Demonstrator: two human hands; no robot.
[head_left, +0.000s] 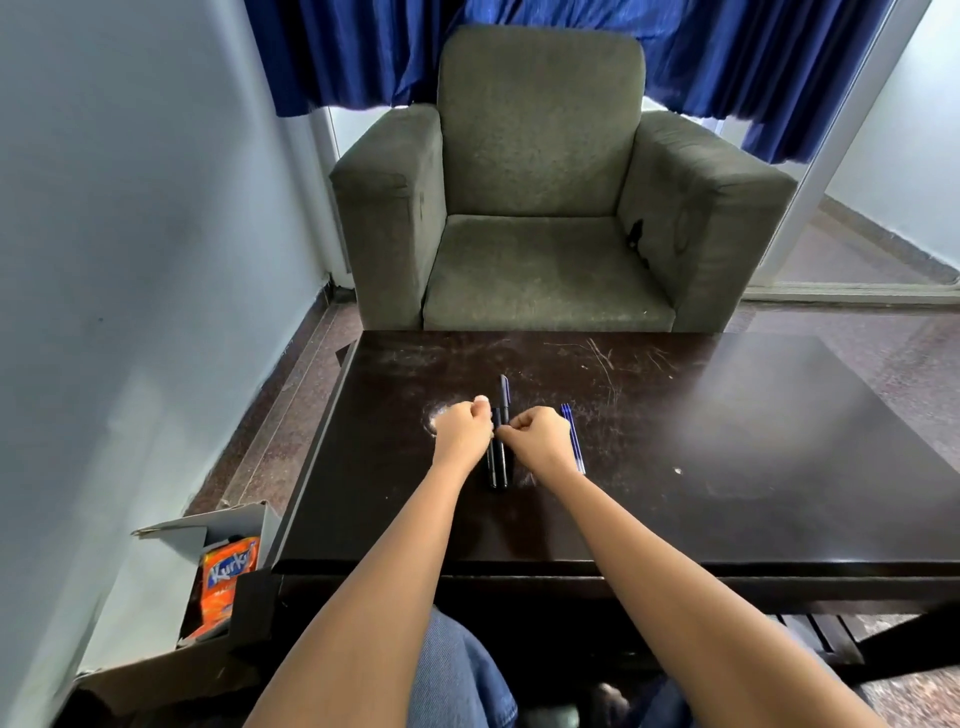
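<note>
Judging this the pen-opening step; my right hand (537, 435) pinches a slim black plastic pen (503, 465); left hand (464, 430) fisted, its hold unclear; next, a straight pull.

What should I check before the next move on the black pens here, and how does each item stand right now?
1. Black pens lie side by side on the table: ok.
2. Left hand and right hand are both at the pens: ok.
3. Either hand has a firm grip on a pen: cannot tell, the curled fingers hide the contact.
4. Blue refills lie apart from the pens, beside the right hand: ok.
5. Pens sit well in from the table edges: ok.
</note>
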